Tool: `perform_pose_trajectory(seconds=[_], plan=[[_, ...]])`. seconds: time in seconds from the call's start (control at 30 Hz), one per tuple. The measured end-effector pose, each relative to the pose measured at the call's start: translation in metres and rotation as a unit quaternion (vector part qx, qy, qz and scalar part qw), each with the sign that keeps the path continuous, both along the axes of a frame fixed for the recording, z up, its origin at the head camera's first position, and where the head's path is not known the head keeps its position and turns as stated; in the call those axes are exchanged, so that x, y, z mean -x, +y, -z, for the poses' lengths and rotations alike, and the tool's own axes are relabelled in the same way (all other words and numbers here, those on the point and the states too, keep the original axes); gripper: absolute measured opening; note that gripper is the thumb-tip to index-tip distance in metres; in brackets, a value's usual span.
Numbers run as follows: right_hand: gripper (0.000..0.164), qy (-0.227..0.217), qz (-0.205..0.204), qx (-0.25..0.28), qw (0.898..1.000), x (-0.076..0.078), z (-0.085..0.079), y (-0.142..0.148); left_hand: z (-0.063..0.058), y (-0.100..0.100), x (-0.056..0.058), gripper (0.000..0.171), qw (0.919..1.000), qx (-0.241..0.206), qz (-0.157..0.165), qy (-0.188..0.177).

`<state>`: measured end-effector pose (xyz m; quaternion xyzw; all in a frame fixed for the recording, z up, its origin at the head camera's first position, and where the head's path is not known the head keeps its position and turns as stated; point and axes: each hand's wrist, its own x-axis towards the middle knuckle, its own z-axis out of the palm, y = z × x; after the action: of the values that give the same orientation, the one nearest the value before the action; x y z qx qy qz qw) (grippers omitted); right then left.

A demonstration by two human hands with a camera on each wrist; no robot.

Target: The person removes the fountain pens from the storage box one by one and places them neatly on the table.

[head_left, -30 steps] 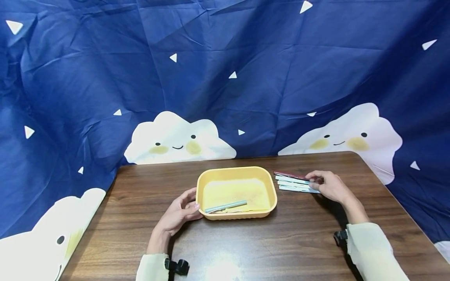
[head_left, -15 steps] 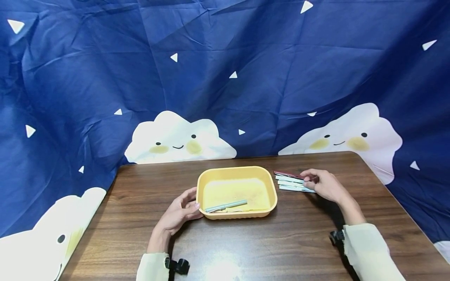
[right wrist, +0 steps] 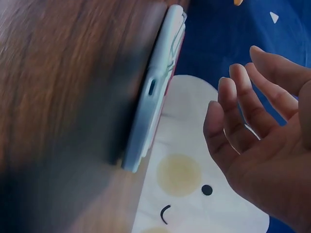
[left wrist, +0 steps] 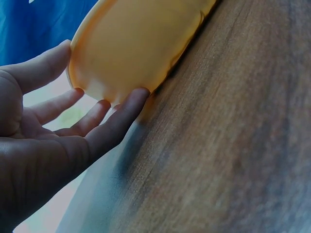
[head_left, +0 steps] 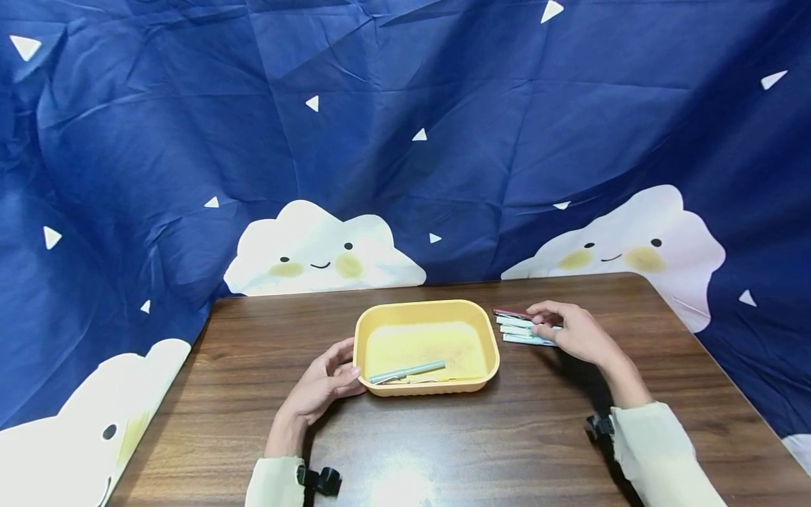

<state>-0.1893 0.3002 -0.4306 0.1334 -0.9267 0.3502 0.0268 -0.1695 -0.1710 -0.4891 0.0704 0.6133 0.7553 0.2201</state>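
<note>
My left hand [head_left: 319, 384] holds the left end of a yellow plastic box [head_left: 423, 314], thumb at its rim and fingertips against its outer wall [left wrist: 126, 53]. Inside, along the near side, lie a teal pen [head_left: 410, 371] and a yellow pen [head_left: 426, 379]. Just right of the box is a row of several pens: a dark red pen [head_left: 509, 313] at the back and pale blue and whitish ones, with a light blue pen [head_left: 522, 339] in front. Above their right ends hovers my right hand [head_left: 575, 334], fingers loosely bent; the right wrist view shows a gap between it and the pens [right wrist: 150, 102].
Everything stands on a brown wooden table [head_left: 443, 451], its far edge just behind the box and pens. Behind hangs a dark blue cloth [head_left: 405, 169] printed with clouds and triangles. Each wrist carries a black camera strap.
My right hand has moved left along the row of pens, above them. The left hand, the box and the pens have stayed in place.
</note>
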Motion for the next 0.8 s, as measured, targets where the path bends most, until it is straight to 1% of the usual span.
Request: perform_pose_trajectory(seconds=[0.2, 0.3, 0.47, 0.63, 0.8], plan=[[0.028, 0.010, -0.011, 0.021, 1.000, -0.002, -0.010, -0.014, 0.001, 0.001, 0.000, 0.064, 1.0000, 0.000, 0.000, -0.003], [0.027, 0.021, -0.024, 0.033, 0.999, -0.001, -0.014, -0.020, 0.001, 0.001, 0.001, 0.064, 1.0000, 0.003, -0.002, -0.004], [0.028, 0.022, -0.034, 0.050, 0.998, -0.002, -0.018, -0.030, 0.003, 0.001, 0.001, 0.064, 1.0000, 0.005, -0.005, -0.006], [0.028, 0.017, -0.049, 0.067, 0.996, -0.002, -0.019, -0.043, 0.003, 0.001, 0.001, 0.064, 1.0000, 0.002, -0.003, -0.006], [0.027, 0.013, -0.068, 0.075, 0.995, 0.001, -0.015, -0.060, 0.001, 0.001, 0.000, 0.063, 1.0000, -0.005, 0.001, -0.002]])
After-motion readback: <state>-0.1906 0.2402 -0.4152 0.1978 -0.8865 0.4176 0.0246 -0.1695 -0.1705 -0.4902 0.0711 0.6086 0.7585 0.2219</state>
